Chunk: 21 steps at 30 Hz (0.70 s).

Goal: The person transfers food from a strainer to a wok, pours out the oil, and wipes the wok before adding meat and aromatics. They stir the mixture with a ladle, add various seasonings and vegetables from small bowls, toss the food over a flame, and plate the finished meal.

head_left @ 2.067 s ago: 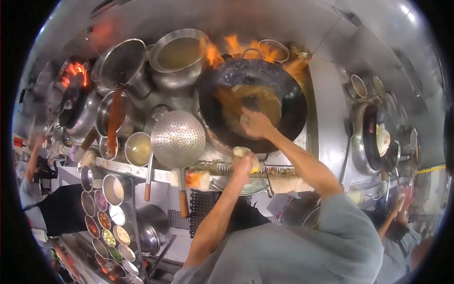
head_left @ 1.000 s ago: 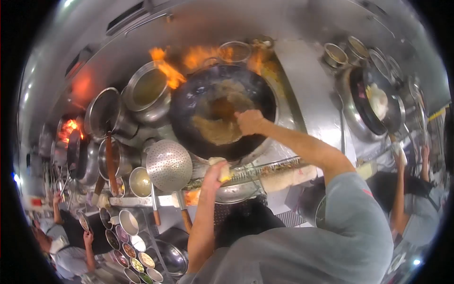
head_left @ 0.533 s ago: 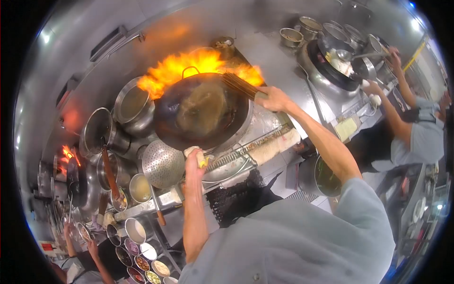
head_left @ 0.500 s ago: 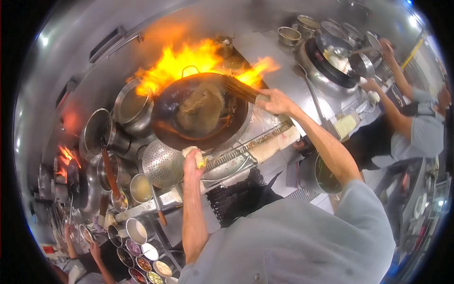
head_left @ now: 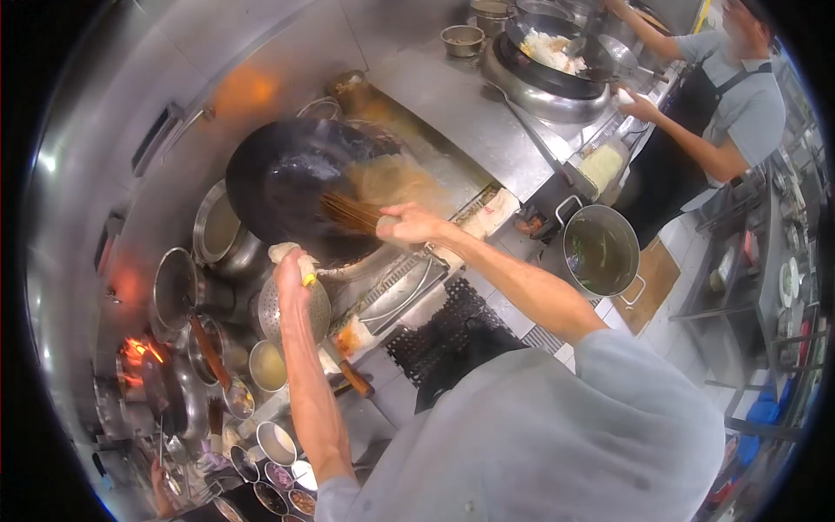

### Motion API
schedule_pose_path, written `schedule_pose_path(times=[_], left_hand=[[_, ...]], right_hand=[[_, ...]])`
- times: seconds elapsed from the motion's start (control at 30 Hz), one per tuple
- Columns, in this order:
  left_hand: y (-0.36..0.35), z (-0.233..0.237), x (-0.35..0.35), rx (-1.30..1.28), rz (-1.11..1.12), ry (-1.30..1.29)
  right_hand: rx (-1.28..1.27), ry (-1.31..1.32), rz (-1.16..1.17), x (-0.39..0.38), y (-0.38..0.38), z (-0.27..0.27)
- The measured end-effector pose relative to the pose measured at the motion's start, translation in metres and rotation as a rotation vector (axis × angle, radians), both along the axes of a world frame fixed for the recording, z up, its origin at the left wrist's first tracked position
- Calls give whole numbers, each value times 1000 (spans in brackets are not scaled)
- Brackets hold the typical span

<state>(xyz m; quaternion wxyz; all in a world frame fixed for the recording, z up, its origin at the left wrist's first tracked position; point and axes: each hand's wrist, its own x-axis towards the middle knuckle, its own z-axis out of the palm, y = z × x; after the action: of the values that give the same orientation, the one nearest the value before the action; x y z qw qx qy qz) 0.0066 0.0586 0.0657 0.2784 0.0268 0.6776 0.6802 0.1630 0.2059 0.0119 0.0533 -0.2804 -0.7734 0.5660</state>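
The left hand (head_left: pixel 292 266) is closed tight around a pale cloth (head_left: pixel 283 252) wrapped over the near rim handle of a large black wok (head_left: pixel 283 178), fingers curled together and clamped through the fabric. The wok sits tipped on the burner, its dark inside facing the camera. The right hand (head_left: pixel 409 224) is clenched on the handle end of a bamboo brush (head_left: pixel 350 213), fingers folded around it, and the brush's splayed bristles reach into the wok's right side, touching the inner wall. Murky brown water (head_left: pixel 396 178) spreads at the wok's right rim and over the steel stove top (head_left: pixel 470 113) just beside it. Below the left hand lies a perforated ladle (head_left: pixel 300 313), its wooden handle pointing toward the person. A steel pot (head_left: pixel 600 252) with greenish liquid stands on the floor to the right, well apart from the wok. Further back a co-worker (head_left: pixel 722 104) in a dark apron works at a second wok (head_left: pixel 552 54) holding pale food. Small bowls (head_left: pixel 278 444) of ingredients cluster at the lower left.
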Motion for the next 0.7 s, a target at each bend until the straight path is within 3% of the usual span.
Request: schedule_pose_path(times=[0.33, 0.43, 0.5, 0.6, 0.67, 0.7], left_hand=[[34, 16, -4, -198, -127, 300], [39, 1, 0, -219, -202, 494], [35, -9, 12, -267, -126, 801], [29, -22, 18, -242, -59, 749], [25, -13, 21, -251, -60, 551], [24, -8, 25, -206, -24, 416]], right_hand=[[-69, 29, 3, -6, 3, -22], [-31, 170, -39, -8, -1, -36], [-39, 174, -35, -2, -1, -32], [-9, 166, -44, -1, 0, -45], [63, 152, 1, 4, 9, -61], [110, 20, 73, 14, 27, -63]])
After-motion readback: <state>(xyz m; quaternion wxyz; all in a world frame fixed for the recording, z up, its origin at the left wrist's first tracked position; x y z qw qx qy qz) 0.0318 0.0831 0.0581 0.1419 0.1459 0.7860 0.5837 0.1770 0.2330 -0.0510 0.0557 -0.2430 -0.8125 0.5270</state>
